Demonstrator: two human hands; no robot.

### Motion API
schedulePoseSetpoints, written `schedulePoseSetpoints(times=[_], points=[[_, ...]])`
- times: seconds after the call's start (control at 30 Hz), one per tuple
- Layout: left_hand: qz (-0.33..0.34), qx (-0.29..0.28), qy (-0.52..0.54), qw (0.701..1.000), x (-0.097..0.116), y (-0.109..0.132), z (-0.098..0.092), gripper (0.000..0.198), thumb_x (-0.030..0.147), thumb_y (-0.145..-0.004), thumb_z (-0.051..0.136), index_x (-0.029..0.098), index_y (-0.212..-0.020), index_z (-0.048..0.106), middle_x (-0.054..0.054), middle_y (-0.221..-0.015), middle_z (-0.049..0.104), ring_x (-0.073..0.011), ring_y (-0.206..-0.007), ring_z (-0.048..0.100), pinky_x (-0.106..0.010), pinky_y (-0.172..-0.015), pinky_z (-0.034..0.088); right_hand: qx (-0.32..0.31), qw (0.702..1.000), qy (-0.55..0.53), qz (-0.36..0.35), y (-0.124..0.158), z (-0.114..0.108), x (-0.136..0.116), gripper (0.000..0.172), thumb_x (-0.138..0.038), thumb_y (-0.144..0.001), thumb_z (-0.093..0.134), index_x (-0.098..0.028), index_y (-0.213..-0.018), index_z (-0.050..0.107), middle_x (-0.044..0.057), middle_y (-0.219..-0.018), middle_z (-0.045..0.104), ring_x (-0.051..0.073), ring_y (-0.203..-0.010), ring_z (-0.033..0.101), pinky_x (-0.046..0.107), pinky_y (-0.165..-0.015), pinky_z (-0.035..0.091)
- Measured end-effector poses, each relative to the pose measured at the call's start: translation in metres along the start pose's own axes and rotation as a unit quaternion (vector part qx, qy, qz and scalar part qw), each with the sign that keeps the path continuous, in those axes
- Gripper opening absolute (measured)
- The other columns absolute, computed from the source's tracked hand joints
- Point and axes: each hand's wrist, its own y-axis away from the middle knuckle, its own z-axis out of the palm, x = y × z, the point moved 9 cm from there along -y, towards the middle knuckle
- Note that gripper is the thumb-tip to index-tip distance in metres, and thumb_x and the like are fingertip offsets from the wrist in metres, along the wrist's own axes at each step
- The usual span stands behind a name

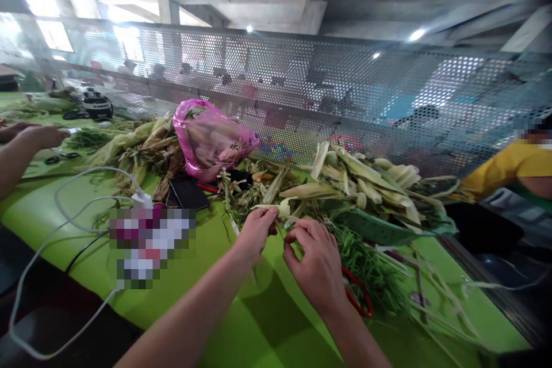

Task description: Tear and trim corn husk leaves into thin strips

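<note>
Over the green table, my left hand pinches a pale corn husk piece between thumb and fingers. Close beside it, my right hand is closed, thumb and forefinger bent toward each other near a thin strand below the husk. What sits between those right fingertips is too small to make out. Dry husks are heaped in a green basket to the right. Thin green leafy sprigs lie in front of the basket, with red scissors handles beside my right wrist.
A pink plastic bag stands at the back beside more husks. A black phone and a white charger with cables lie left. Another person's hand is far left; a person in a yellow sleeve sits right. A perforated metal screen runs behind.
</note>
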Motion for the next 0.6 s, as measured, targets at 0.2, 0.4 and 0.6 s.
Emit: schedulePoseSetpoints(times=[0.2,0.4,0.6], points=[[-0.006,-0.021,-0.016,1.0,0.0,0.003,0.005,0.038,0.052,-0.071,0.066,0.015,-0.076,0.057,0.004,-0.064,0.046,-0.0074,-0.056,0.039,-0.023,-0.057,0.034,0.021,0.96,-0.241,0.142,0.003,0.003,0.037,0.023,-0.03,-0.083,0.058,-0.021,-0.104,0.054,0.011,-0.114,0.059,0.017,-0.072,0.06,0.032,-0.068,0.049],[-0.007,-0.027,-0.032,0.999,-0.001,0.001,0.004,0.037,0.051,-0.073,0.065,0.015,-0.074,0.057,0.004,-0.063,0.044,-0.0068,-0.054,0.038,-0.022,-0.055,0.033,0.037,0.913,-0.337,0.227,0.007,0.014,0.067,0.022,-0.039,-0.081,0.063,-0.021,-0.093,0.06,0.006,-0.086,0.066,0.022,-0.079,0.061,0.034,-0.075,0.048],[-0.018,-0.048,-0.031,0.998,0.001,0.002,0.007,0.04,0.054,-0.072,0.065,0.015,-0.072,0.054,0.006,-0.059,0.041,-0.0061,-0.052,0.034,-0.021,-0.053,0.03,0.008,0.857,-0.403,0.32,0.01,0.013,0.075,0.033,-0.05,-0.075,0.066,-0.018,-0.085,0.07,0.002,-0.068,0.064,0.016,-0.056,0.054,0.027,-0.053,0.041]])
